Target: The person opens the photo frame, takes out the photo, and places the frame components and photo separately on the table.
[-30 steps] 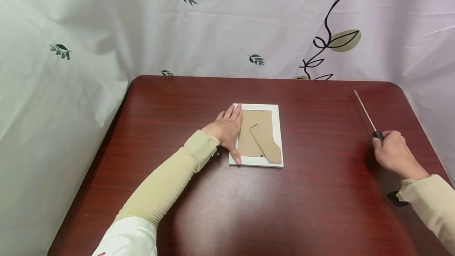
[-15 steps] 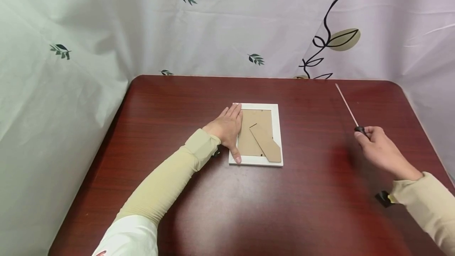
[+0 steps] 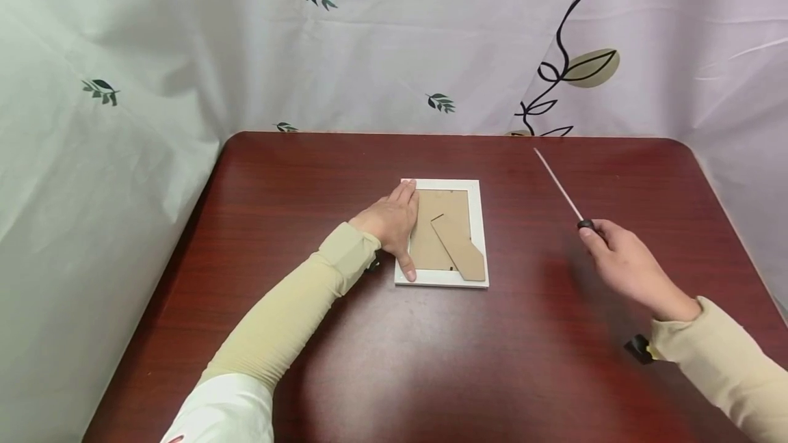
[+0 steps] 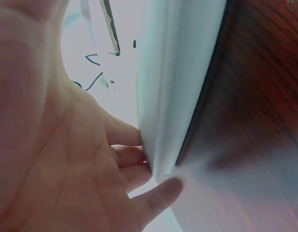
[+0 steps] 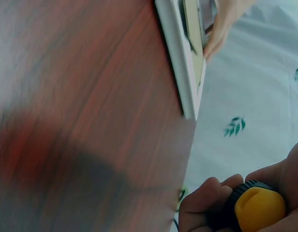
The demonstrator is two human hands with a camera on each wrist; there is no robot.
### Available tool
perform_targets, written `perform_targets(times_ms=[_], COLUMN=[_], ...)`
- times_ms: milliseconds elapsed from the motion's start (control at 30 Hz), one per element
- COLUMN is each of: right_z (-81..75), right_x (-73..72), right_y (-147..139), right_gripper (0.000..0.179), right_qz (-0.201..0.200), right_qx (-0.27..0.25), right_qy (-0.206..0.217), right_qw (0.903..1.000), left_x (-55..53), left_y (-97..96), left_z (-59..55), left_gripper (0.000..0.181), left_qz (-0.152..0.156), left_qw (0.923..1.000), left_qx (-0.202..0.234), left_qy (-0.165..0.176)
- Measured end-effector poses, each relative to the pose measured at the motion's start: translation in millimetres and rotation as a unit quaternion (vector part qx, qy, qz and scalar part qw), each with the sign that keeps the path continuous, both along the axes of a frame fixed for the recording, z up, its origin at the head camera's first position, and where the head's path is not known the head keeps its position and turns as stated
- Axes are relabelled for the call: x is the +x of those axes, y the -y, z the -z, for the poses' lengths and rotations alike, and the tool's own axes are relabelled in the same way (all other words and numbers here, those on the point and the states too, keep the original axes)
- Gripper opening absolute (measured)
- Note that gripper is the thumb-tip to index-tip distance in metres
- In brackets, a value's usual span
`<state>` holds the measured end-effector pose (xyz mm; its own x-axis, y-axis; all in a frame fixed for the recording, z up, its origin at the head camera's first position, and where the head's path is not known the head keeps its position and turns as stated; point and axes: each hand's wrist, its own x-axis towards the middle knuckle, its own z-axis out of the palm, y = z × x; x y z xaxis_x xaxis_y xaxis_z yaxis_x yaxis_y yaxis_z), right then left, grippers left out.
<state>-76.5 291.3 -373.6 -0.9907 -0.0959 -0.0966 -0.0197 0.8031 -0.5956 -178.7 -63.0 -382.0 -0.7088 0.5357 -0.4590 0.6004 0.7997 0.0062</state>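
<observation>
A white picture frame (image 3: pixel 478 224) lies face down on the table, its brown backing board (image 3: pixel 431 251) and the slanted easel stand (image 3: pixel 462 251) showing. My left hand (image 3: pixel 390 224) rests spread on its left border, fingers toward the far corner, thumb at the near one. In the left wrist view the fingers (image 4: pixel 132 176) touch the frame's edge. To the right of the frame, my right hand (image 3: pixel 631 269) grips a screwdriver (image 3: pixel 559 186) by its handle, shaft pointing away and to the left. The yellow handle end (image 5: pixel 260 210) shows in the right wrist view.
The dark red wooden table (image 3: pixel 523 361) has rounded far corners. Behind it and at the sides hangs a white curtain (image 3: pixel 382 39) printed with leaves.
My right hand has moved left with the screwdriver, closer to the picture frame. The left hand and the frame have stayed in place.
</observation>
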Motion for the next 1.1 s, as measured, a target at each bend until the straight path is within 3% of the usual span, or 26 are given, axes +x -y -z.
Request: perform_targets(times_ms=[200,467,700,867,1100], right_z=[1.8,6.1,15.5,22.5,29.5], right_x=[4.7,13.1,18.1,18.7,21.6], right_y=[22,46,63,73,85], right_gripper=[0.039,0.037,0.027,0.027,0.029], right_qz=[-0.030,-0.053,-0.047,-0.045,-0.033], right_qx=[-0.027,-0.079,-0.171,-0.188,-0.231], right_qy=[0.041,0.088,0.115,0.109,0.139], right_qw=[0.9984,0.9916,0.9774,0.9750,0.9624], left_x=[-2.3,-6.2,-8.7,-9.5,-9.7], left_y=[0.5,0.5,-0.6,-1.2,-3.0], left_z=[-1.6,-1.1,2.6,3.5,1.8], left_gripper=[0.160,0.166,0.168,0.168,0.168], left_qz=[-0.001,-0.013,-0.021,-0.024,-0.033], left_qw=[0.9998,0.9995,0.9991,0.9989,0.9983], left_qx=[0.019,0.026,0.024,0.017,0.018], left_qy=[0.001,0.010,0.028,0.037,0.046])
